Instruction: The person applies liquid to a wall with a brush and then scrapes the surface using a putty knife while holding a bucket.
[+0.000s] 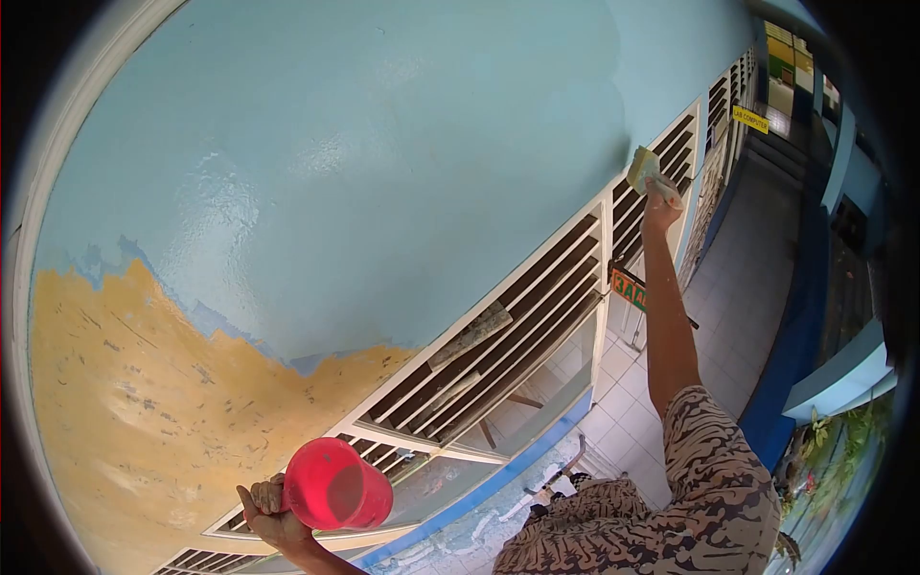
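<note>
Right hand (661, 196) grips a brush (641, 168) against the wall (383, 144); left hand (268, 513) clutches a red cup (335, 484). Blue covers most; the yellow patch (134, 383) looks left.

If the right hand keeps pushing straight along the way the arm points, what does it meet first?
The right hand holds a brush whose tip seems already against the light blue painted wall, near the louvred vents; so the wall, though depth is unclear.
</note>
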A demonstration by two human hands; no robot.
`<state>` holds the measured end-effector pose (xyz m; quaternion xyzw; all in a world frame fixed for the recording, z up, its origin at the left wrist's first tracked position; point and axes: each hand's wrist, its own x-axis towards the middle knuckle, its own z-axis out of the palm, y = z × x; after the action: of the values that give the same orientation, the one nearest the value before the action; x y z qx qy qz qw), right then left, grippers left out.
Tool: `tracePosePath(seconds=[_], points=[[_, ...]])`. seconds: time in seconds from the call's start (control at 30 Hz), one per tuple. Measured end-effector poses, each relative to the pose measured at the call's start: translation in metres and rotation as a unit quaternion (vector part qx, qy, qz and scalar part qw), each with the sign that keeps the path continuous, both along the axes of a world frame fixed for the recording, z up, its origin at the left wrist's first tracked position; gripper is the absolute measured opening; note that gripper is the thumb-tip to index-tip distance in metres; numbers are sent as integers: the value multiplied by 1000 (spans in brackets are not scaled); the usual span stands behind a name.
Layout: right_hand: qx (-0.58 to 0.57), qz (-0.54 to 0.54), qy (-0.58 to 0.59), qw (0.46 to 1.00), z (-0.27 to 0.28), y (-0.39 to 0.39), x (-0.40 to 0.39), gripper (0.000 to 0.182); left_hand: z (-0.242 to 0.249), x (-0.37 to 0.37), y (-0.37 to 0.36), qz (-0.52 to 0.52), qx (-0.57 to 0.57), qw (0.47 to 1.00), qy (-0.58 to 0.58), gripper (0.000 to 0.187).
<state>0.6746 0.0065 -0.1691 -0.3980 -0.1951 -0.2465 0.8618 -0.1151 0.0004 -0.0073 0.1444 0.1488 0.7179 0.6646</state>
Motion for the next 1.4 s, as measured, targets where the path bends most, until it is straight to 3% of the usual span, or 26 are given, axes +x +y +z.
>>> tracePosePath(seconds=[0.03, 0.07, 0.1, 0.13, 0.2, 0.27, 0.3, 0.33, 0.4, 0.47, 0.5, 0.53, 0.57, 0.6, 0.63, 0.67, 0.77, 0.83, 0.9, 0.97, 1.07, 1.17, 1.23, 1.27, 1.33, 1.4], points=[[8, -40, -28, 999, -4, 9, 2, 14, -2, 5, 1, -2, -1, 1000, -5, 53], [-42, -155, -138, 977, -1, 18, -16, 12, -2, 13, 3, 3, -7, 1000, -2, 53], [-89, -266, -243, 929, -1, 33, -58, 10, -3, 18, 5, 9, -11, 1000, 2, 53], [-177, -148, -109, 967, 28, 24, -149, 12, -6, 21, 9, 9, -8, 1000, -1, 53], [-149, -31, -64, 986, 14, 30, -248, 16, -15, 27, 18, -37, 2, 999, -19, 52], [-128, 29, -116, 984, -5, 21, -327, 17, -10, 44, 19, -41, -20, 998, -42, 52], [-170, 103, -148, 969, 5, -5, -359, 16, -8, 51, 20, -43, -45, 996, -62, 52], [-169, 103, -147, 969, 5, -13, -361, 16, -13, 48, 25, -62, -33, 996, -59, 51], [-237, 214, -312, 895, -1, -28, -354, 20, -12, 45, 28, -64, -31, 996, -55, 51], [-258, 200, -274, 905, 2, -27, -302, 26, -11, 40, 27, -64, -29, 996, -55, 51], [-243, 238, -234, 910, 0, -19, -254, 17, -10, 35, 25, -55, -24, 997, -52, 51], [14, 511, -105, 853, 22, -23, -219, 23, -11, 30, 22, -47, -20, 998, -49, 51], [84, 516, -172, 835, 37, -20, -170, 36, -12, 26, 19, -48, -20, 997, -50, 51], [67, 406, -92, 907, 40, -12, -127, 47, -14, 21, 17, -19, -21, 999, -41, 51], [10, 256, -164, 953, 38, -1, -62, 43, -17, 15, 15, 9, -21, 999, -33, 51], [-104, 170, -116, 973, 69, -17, -36, 31, -25, 4, 16, 12, -10, 1000, -26, 52], [-121, -73, -45, 989, 121, -19, 27, 21, -23, -2, 4, 42, -25, 999, -22, 52], [-41, -19, -52, 998, 145, 2, 42, 19, -25, -7, 3, 36, -18, 999, -35, 52], [-142, -94, -112, 979, 178, 21, -5, 18, -27, -9, 3, 2, 21, 1000, -17, 52], [-53, 37, -57, 996, 223, 24, -84, 17, -26, -6, 11, 38, -5, 999, 20, 52], [65, 231, -72, 968, 303, -12, -136, 24, -22, 10, 13, 15, -24, 1000, 11, 52], [203, 317, -157, 913, 388, -15, -104, 36, -21, 13, 12, 12, -19, 999, 29, 52], [265, 301, -109, 910, 447, 19, -22, 62, -26, 9, 14, 10, -21, 999, 30, 52], [265, 301, -109, 909, 458, 27, 5, 62, -28, 7, 14, 11, -24, 999, 24, 52], [395, 301, 67, 866, 466, 36, 37, 33, -28, 10, 11, 30, -38, 999, 23, 52], [363, 280, 123, 880, 434, 27, 11, 37, -50, -22, 21, -7, -8, 1000, 29, 52]])
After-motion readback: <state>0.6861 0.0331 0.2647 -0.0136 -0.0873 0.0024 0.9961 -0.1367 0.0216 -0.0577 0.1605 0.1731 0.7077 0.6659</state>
